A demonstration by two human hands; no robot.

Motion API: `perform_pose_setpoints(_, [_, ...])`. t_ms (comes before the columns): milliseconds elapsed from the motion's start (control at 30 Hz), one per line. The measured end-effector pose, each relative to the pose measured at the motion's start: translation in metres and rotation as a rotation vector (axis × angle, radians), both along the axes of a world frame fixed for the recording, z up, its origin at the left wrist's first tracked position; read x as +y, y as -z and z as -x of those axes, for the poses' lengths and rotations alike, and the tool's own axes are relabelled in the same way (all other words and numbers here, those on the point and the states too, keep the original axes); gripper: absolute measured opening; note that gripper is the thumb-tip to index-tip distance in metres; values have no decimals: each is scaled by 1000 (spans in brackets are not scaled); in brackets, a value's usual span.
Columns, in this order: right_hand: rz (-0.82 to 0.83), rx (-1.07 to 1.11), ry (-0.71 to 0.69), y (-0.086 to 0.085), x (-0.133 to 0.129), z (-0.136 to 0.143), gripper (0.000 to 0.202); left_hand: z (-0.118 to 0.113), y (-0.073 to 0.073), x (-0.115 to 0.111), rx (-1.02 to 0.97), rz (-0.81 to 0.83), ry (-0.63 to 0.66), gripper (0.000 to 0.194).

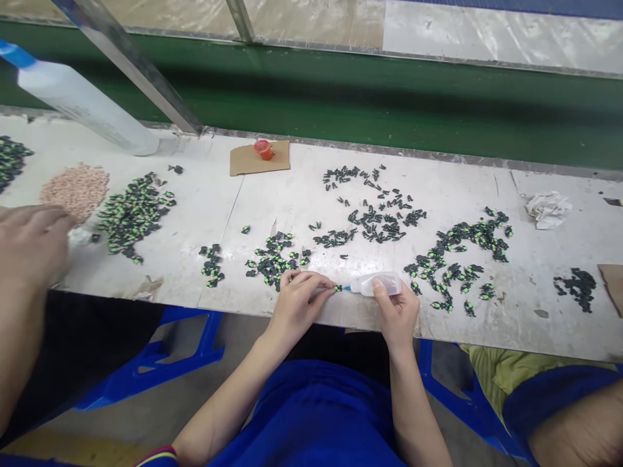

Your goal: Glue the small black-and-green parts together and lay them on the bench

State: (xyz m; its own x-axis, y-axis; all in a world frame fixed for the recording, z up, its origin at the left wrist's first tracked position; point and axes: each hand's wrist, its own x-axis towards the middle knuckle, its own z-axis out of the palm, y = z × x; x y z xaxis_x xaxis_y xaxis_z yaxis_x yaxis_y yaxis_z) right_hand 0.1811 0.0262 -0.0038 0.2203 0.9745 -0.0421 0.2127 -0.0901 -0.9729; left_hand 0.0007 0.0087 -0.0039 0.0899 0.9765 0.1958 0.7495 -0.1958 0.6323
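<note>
One small green-black piece [337, 288], pinched at the fingertips of the left grip [333, 288], beside bottle tip [346, 288]

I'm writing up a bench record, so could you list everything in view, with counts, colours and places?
Small translucent white squeeze bottle with blue tip: one, front centre
Small black-and-green pieces: many, heaps left, centre, right
Small plain black parts: many, centre and far right
Small pink pieces: many, left
Large white blue-capped bottle: one, back left
Small red cup: one, on cardboard
Flat brown cardboard: two, back centre, right edge
Crumpled white tissue: one, right
Long white table: one, across
Green panel: one, behind
Grey metal posts: two, back
Blue plastic stools: two, below
Other people: two, side edges
Left hand: one, bare, pinching a black-and-green piece
Right hand: one, bare, holding the squeeze bottle
</note>
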Motion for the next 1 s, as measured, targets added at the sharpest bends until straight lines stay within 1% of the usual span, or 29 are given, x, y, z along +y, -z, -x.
perform_pose_setpoints(100, [4, -12, 6, 0, -1, 0, 27, 0, -1, 0, 4, 13, -4, 9])
perform_pose_setpoints(233, [1, 16, 35, 1, -2, 1, 26, -1, 2, 0, -1, 19, -12, 8])
perform_pose_setpoints(333, [-67, 117, 152, 4, -2, -2, 26, 0, 2, 1, 1, 65, -17, 7])
perform_pose_setpoints(433, [-131, 197, 259, 8, -3, -8, 24, 5, -5, 7, -4, 126, 42, 4])
perform_pose_setpoints(467, [-138, 203, 268, 8, -2, -9, 25, 6, -9, 10, -5, 133, 66, 3])
perform_pose_setpoints(533, [-146, 198, 257, 7, 0, -11, 32, 8, -17, 19, 11, 112, 91, 1])
perform_pose_setpoints(600, [-160, 206, 216, 6, 4, -9, 38, 6, -22, 29, 45, 51, 72, 7])
perform_pose_setpoints(633, [-169, 216, 188, 6, 6, -8, 41, 4, -22, 34, 66, 19, 55, 9])
perform_pose_setpoints(700, [-168, 237, 129, 7, 12, -4, 45, -2, -17, 43, 109, -27, 28, 11])
perform_pose_setpoints(767, [-147, 240, 89, 9, 16, -2, 47, -8, -8, 51, 150, -47, 15, 10])
perform_pose_setpoints(833, [-140, 205, 77, 10, 16, -1, 49, -13, 2, 56, 172, -59, 1, 9])
perform_pose_setpoints(867, [-152, 160, 93, 10, 13, 0, 52, -14, 5, 57, 173, -65, -8, 10])
perform_pose_setpoints(900, [-177, 94, 139, 9, 9, 1, 56, -15, 8, 57, 170, -71, -15, 11])
perform_pose_setpoints(967, [-259, -68, 287, 6, -4, 4, 60, -15, 9, 54, 159, -78, -22, 12])
perform_pose_setpoints(1000, [-301, -138, 356, 5, -11, 7, 56, -15, 7, 51, 152, -77, -18, 12])
